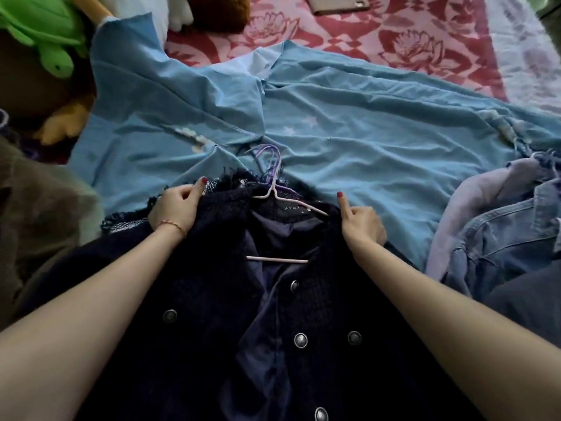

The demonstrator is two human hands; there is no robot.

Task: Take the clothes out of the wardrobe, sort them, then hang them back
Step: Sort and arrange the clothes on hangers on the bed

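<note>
— What's laid out, biggest first?

— One red-and-pink floral bedspread, with one wide light-blue star-print garment spread flat over it. On top of that, nearest the camera, lies one dark navy tweed jacket with fringed edges, open at the front. At the right edge sits one faded blue denim jacket.

— Hangers? Buttons?

— One pale pink wire hanger sits inside the navy jacket's neck, its bar showing lower down; purple hooks bunch just behind it, count unclear. Five round silver metal buttons show.

— The hands?

— The left hand grips the jacket's left shoulder, thumb on top. The right hand pinches the right shoulder, fingers curled. One green plush turtle sits far left.
</note>
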